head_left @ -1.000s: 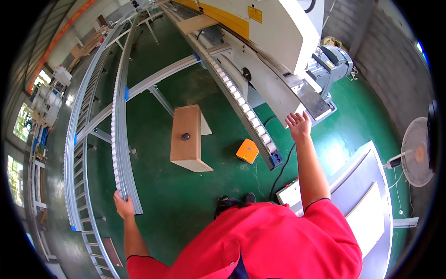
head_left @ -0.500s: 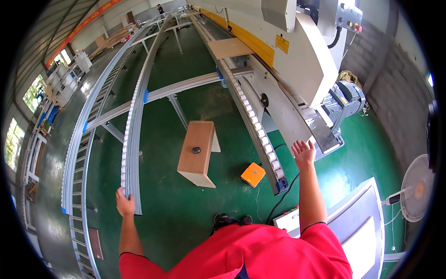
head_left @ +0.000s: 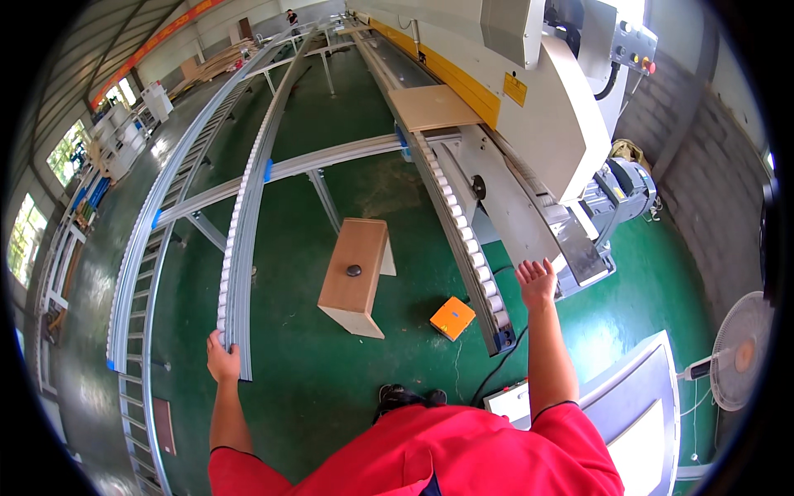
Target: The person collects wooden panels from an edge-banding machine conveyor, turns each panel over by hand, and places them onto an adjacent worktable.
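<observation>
My left hand (head_left: 225,357) is wrapped round the near end of a silver conveyor rail (head_left: 248,231) lined with small white rollers. My right hand (head_left: 536,281) is raised palm upward with its fingers apart, holding nothing, just right of the second roller rail (head_left: 463,231). Between the rails, a wooden stool-like piece (head_left: 347,281) with a black knob stands on the green floor, and an orange box (head_left: 452,317) lies beside it. A thin board (head_left: 430,105) rests across the right rail along the large white and yellow machine (head_left: 550,116).
Another roller rail (head_left: 132,298) and a ladder-like frame (head_left: 141,413) run at the left, with a crossbeam (head_left: 314,161) joining rails. At the right are a motor (head_left: 620,190), grey cabinet (head_left: 628,388), white fan (head_left: 736,351) and black cable (head_left: 488,380). A distant person (head_left: 292,21) stands behind the rails.
The view has tilted up, so the rails, wooden piece and machine sit lower in the picture and more of the far hall shows. My left hand stays on the rail end; my right remains open.
</observation>
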Available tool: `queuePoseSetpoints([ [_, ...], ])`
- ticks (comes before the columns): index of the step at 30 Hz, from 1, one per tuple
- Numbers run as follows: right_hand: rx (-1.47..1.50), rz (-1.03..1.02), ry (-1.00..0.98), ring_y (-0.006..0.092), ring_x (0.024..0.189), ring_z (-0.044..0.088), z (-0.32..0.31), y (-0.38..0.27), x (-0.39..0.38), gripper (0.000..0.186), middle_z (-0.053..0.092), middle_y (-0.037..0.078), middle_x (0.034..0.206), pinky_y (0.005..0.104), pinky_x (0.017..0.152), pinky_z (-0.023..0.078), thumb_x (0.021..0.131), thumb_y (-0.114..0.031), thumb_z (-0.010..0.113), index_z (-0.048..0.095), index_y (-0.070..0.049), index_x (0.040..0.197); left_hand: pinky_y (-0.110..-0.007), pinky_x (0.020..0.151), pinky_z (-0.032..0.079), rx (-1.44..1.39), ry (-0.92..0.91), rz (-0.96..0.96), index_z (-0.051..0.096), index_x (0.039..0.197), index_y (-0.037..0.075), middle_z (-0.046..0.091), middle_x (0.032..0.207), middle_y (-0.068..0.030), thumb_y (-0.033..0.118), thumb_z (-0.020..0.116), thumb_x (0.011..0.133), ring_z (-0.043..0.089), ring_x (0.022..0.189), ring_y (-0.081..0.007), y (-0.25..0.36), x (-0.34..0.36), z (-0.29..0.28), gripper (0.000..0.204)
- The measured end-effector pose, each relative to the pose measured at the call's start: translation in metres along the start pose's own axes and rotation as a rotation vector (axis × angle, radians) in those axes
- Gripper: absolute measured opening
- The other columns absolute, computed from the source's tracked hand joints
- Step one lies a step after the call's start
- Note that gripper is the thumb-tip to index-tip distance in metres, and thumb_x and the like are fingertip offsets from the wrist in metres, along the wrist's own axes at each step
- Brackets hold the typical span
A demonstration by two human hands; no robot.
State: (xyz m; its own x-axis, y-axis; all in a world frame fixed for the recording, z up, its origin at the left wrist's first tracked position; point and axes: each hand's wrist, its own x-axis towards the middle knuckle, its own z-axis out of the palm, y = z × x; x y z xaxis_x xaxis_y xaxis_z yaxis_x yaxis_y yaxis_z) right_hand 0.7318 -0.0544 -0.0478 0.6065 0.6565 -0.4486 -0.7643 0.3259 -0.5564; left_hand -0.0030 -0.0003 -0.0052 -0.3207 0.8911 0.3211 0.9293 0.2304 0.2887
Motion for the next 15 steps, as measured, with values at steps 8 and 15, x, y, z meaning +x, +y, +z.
queuePoseSetpoints([
  [8, -0.023, 0.007, -0.023, 0.0369, 0.136, 0.037, 0.006, 0.003, 0.0, 0.073, 0.035, 0.023, 0.148, 0.0473, 0.11, 0.035, 0.093, -0.038, 0.053, 0.025, 0.004, 0.146, -0.046, 0.085, 0.05, 0.001, -0.01, -0.005, 0.046, 0.122, 0.016, 0.055, 0.122, -0.0076, 0.016, 0.066, 0.076, 0.055, 0.111, -0.0329, 0.002, -0.003, -0.003, 0.05],
  [15, -0.012, 0.021, -0.054, 0.0371, 0.129, 0.045, 0.003, 0.006, 0.021, 0.073, 0.042, 0.021, 0.141, 0.0511, 0.106, 0.04, 0.092, -0.038, 0.056, 0.026, 0.003, 0.144, -0.046, 0.085, 0.05, 0.009, 0.006, 0.02, 0.046, 0.122, 0.015, 0.055, 0.122, -0.0079, 0.016, 0.065, 0.077, 0.055, 0.111, -0.0328, 0.004, -0.002, 0.0, 0.049],
])
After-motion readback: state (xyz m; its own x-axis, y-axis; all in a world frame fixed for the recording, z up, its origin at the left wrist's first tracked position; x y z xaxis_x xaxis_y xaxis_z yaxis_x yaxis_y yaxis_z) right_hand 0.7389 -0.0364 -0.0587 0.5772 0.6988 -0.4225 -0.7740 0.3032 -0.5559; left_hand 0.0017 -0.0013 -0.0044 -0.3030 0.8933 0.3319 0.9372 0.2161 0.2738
